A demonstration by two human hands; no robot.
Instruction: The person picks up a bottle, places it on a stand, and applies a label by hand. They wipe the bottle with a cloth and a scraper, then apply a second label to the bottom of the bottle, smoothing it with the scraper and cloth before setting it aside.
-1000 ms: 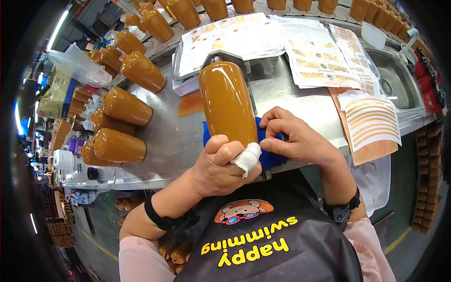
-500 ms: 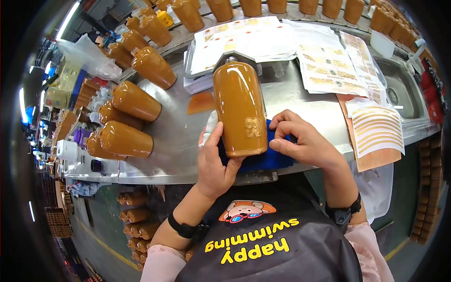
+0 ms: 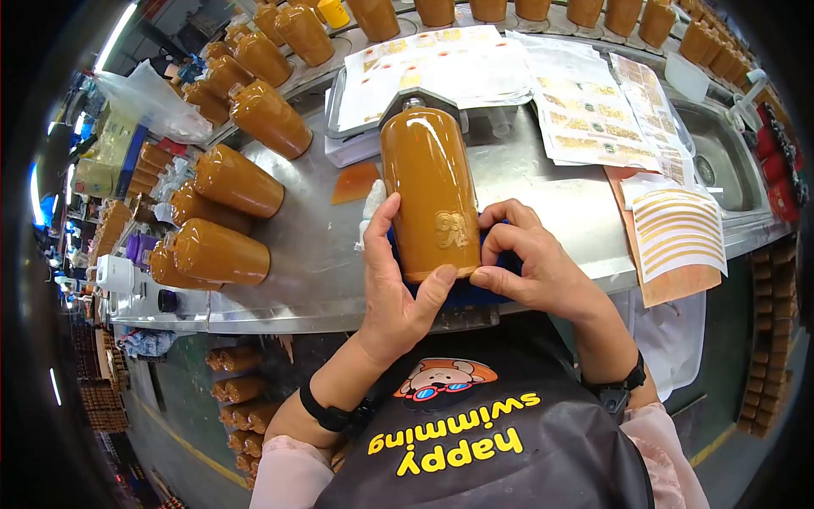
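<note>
A glossy brown bottle [image 3: 426,182] lies in front of me, its neck pointing away in a dark angular holder [image 3: 449,113] and its base toward me. Near the base it bears a raised gold emblem [image 3: 451,229]. My left hand [image 3: 396,284] grips the bottle's left side, thumb at the base edge. On the right, my right hand [image 3: 526,259] touches the bottle's side near the emblem with bent fingers. Blue cloth [image 3: 462,295] shows beneath the base, and a white crumpled wipe [image 3: 373,204] sits beside my left fingers.
More brown bottles [image 3: 239,181] lie on the left of the metal table [image 3: 322,246]. Decal sheets [image 3: 593,110] cover the back right, and a sheet of gold arcs [image 3: 678,227] overhangs the front edge. A sink [image 3: 721,161] is at the far right.
My right hand has moved in against the bottle's side. My left thumb has risen onto the base edge. The view has shifted slightly.
</note>
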